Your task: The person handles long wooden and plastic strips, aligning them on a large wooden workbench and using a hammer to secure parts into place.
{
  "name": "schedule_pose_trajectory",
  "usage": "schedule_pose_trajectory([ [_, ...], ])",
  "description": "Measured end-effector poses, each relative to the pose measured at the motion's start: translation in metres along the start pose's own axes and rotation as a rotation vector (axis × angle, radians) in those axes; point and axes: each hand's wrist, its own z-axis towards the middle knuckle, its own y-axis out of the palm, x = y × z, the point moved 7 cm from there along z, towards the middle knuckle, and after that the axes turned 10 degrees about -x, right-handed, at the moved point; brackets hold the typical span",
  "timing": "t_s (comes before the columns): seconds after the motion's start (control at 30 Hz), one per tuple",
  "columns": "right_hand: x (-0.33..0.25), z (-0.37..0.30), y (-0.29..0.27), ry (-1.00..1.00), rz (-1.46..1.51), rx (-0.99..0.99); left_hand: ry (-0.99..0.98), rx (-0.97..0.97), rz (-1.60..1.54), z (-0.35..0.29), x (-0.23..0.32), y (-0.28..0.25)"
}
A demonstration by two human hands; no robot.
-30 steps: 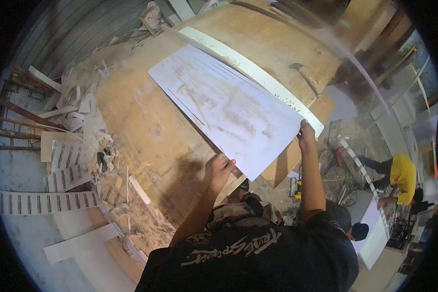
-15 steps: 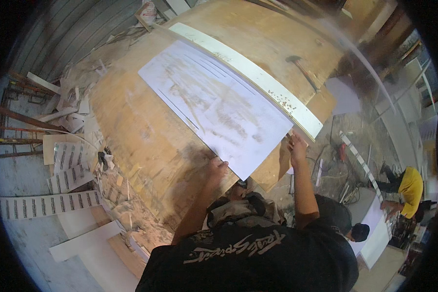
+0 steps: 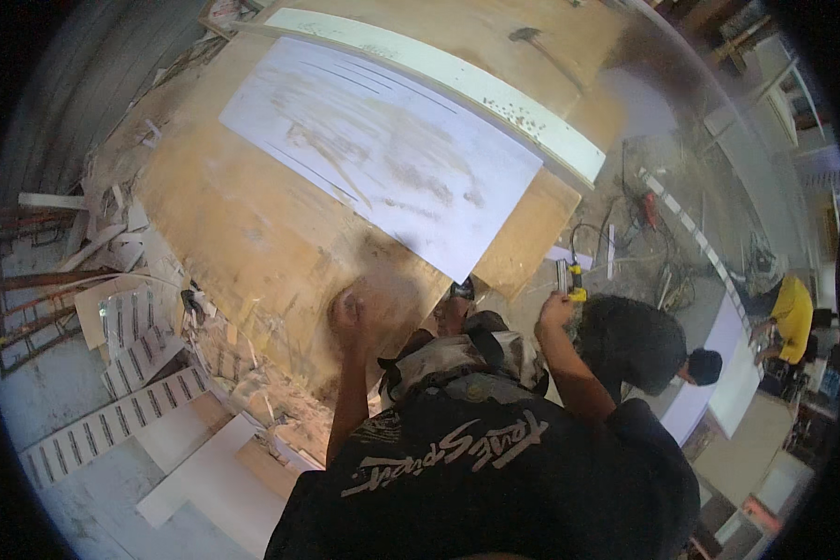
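Observation:
A white panel with dark slots and brownish dust lies on a large plywood sheet. Along its far edge runs a long pale strip. My left hand, off the panel, hovers over the near part of the plywood; its fingers are blurred. To the right, beyond the panel's near corner, my right hand is closed at a yellow tool with a silver part, which looks like a nail gun. My fingers partly hide its handle.
A hammer lies on the far plywood. A co-worker in dark clothes and a black cap is close on my right; another wears a yellow shirt. Cables and a red tool lie on the floor. Offcuts are piled left.
Both hands have let go of the white panel. My left hand has drawn back leftward, and my right hand has closed at the yellow tool. The view has shifted, too.

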Motion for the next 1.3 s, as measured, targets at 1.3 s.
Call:
schedule_pose_trajectory([
  [1.3,-0.103,-0.153,0.199,-0.35,0.516,-0.927,0.498,-0.537,0.321,0.06,0.154,0.122],
])
